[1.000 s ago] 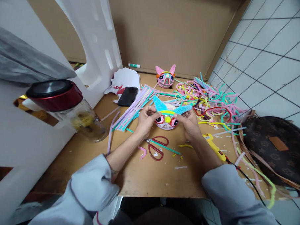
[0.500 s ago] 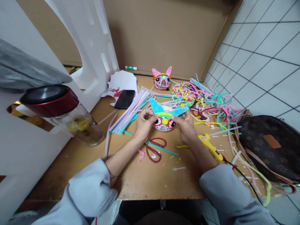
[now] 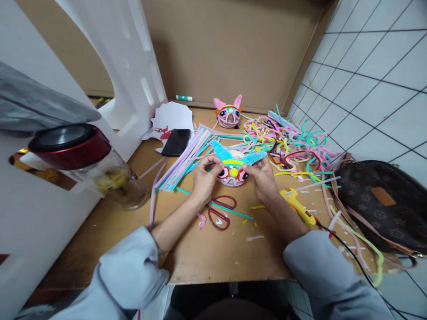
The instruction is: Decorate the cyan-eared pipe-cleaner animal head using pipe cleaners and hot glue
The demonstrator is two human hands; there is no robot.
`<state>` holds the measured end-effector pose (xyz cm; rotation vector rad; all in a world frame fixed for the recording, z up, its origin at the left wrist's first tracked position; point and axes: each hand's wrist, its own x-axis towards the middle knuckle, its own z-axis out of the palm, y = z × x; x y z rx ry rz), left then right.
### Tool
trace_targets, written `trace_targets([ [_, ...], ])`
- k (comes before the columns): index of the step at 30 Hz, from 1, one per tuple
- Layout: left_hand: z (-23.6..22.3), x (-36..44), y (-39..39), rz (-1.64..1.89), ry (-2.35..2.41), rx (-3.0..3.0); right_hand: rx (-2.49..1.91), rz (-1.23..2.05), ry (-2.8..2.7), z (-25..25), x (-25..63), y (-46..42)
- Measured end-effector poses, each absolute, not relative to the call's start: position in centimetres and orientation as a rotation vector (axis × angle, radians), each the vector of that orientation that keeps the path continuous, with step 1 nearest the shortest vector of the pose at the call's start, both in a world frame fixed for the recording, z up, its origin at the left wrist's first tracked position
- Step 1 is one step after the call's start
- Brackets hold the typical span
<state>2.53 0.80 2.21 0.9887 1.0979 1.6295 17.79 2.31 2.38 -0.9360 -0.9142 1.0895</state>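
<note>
Between my two hands is a pipe-cleaner animal head [image 3: 233, 180] with blue ears, pink-ringed eyes, a yellow nose and a yellow band across the brow. My left hand [image 3: 206, 178] pinches its left side, thumb by the eye. On the other side my right hand [image 3: 263, 177] grips it under the right ear, thumb near the band. Just below lie red-handled scissors [image 3: 219, 223] with a teal pipe cleaner [image 3: 233, 211] across them. A yellow glue gun [image 3: 297, 207] rests beside my right forearm.
Behind sits a finished-looking head with pink ears [image 3: 228, 116]. Straight pipe cleaners [image 3: 180, 161] and a tangled heap [image 3: 290, 142] spread across the table. A phone [image 3: 176, 142] and a glass bottle [image 3: 118, 183] stand left; a brown bag [image 3: 385, 204] is right, with the glue gun's cord nearby.
The view has shifted very slightly, moving the scene a little left. Both hands keep the same hold on the blue-eared head.
</note>
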Motion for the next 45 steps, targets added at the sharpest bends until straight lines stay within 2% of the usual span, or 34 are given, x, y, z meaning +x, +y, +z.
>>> trace_targets([
  [22,2.0,1.8,0.1,1.628,1.307,1.395,-0.951,1.091,-0.887,2.6,17.6,2.0],
  [31,1.4,2.0,-0.2,1.634,1.244,1.353,-0.937,1.102,-0.856,2.9,17.6,2.0],
  [45,1.5,1.5,-1.0,1.652,1.27,1.654,-0.928,1.09,-0.908,2.6,17.8,2.2],
])
